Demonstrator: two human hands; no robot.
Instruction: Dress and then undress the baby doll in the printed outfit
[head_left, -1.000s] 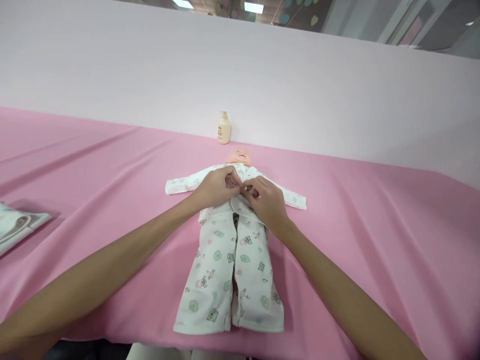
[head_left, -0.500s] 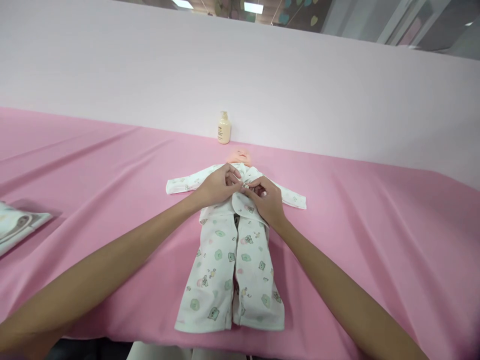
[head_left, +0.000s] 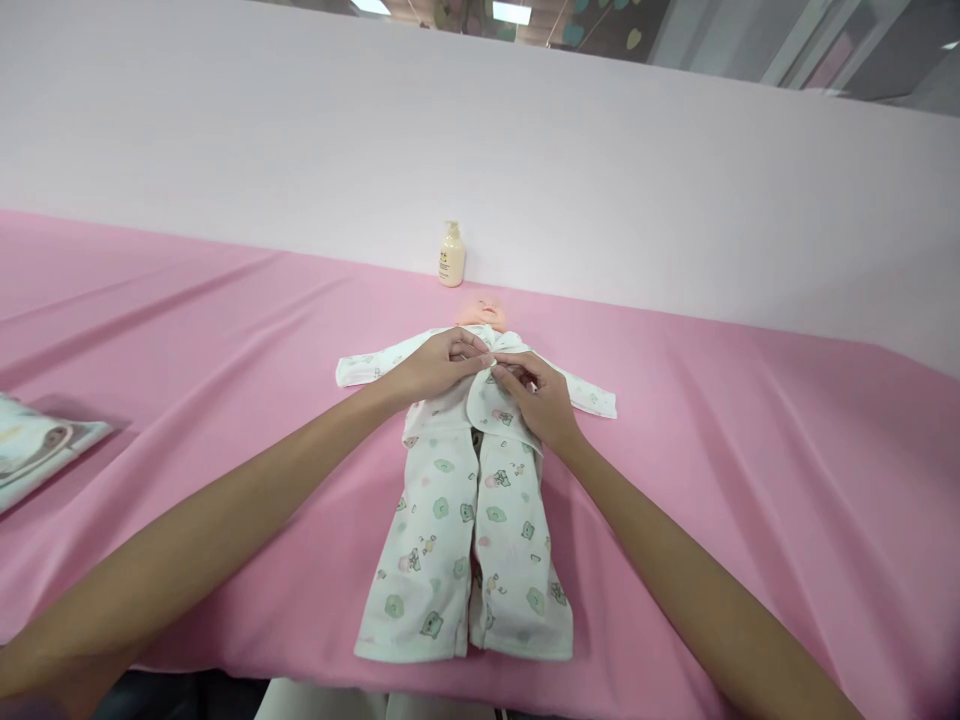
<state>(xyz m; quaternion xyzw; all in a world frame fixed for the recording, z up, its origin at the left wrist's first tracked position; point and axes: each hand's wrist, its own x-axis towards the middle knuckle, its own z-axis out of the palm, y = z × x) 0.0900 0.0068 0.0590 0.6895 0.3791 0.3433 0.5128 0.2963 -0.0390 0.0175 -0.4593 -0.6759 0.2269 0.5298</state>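
Note:
A baby doll [head_left: 487,310] lies on its back, dressed in a white printed baby jacket [head_left: 495,405] and matching trousers [head_left: 442,520]. My left hand [head_left: 448,362] pinches the jacket's front edge at the chest, thumb and fingers together. Opposite it, my right hand [head_left: 538,395] grips the same front with thumb and forefinger. The fingertips of both hands nearly meet over the fastening, which they mostly hide. Both sleeves stretch out sideways, and the trouser legs point towards me.
A cream pump bottle [head_left: 451,258] stands behind the doll's head, close to the white wall [head_left: 480,140]. Folded printed cloth [head_left: 45,445] lies at the far left on the pink sheet [head_left: 712,480]. The table's front edge runs just below the trouser legs.
My fingertips have drawn closer together at the jacket's front, and the right forefinger has straightened towards the left hand. The whole view has shifted slightly.

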